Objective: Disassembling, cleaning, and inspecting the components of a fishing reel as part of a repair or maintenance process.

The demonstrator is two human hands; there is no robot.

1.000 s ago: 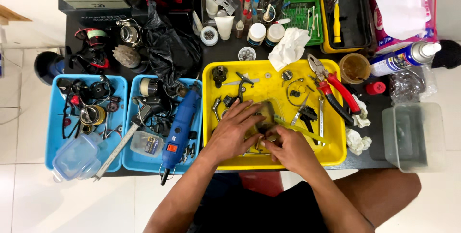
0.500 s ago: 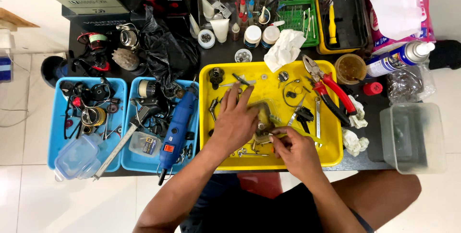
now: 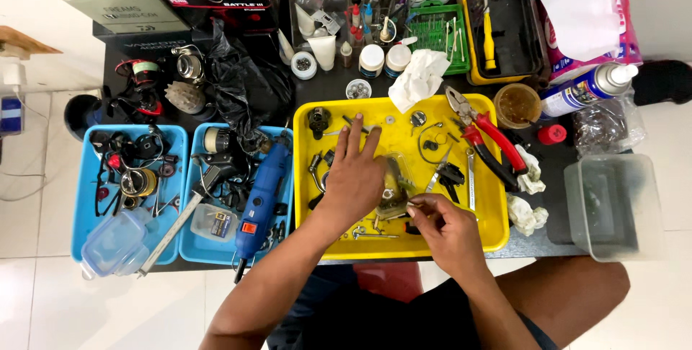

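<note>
Head view looks straight down on a cluttered dark workbench, with a bright yellow rectangular plastic tray (image 3: 484, 229) as the landmark at its front edge. The left hand (image 3: 355, 177) lies flat inside the tray's left half, fingers spread and pointing away from the person, palm pressed down beside a grey-gold metal reel body part (image 3: 393, 193) that sits near the tray's middle; it grips nothing, though its palm edge touches or overlaps that part. The right hand (image 3: 445, 226) sits over the tray's near edge, just right of the reel part, thumb and forefinger pinched narrowly on a small pale piece too tiny to identify. Loose screws, springs and black fittings are scattered across the tray floor.

A pair of red-handled pliers (image 3: 494, 137) lies across the tray's far right corner. Just left of the tray stands a blue plastic bin (image 3: 193, 249), and a blue electric rotary tool (image 3: 262, 195) lies in it. Right of the tray stands a clear, frosted plastic box (image 3: 618, 206). Beyond the tray's far edge lie a crumpled white tissue (image 3: 418, 76) and a green parts case (image 3: 440, 33).
</note>
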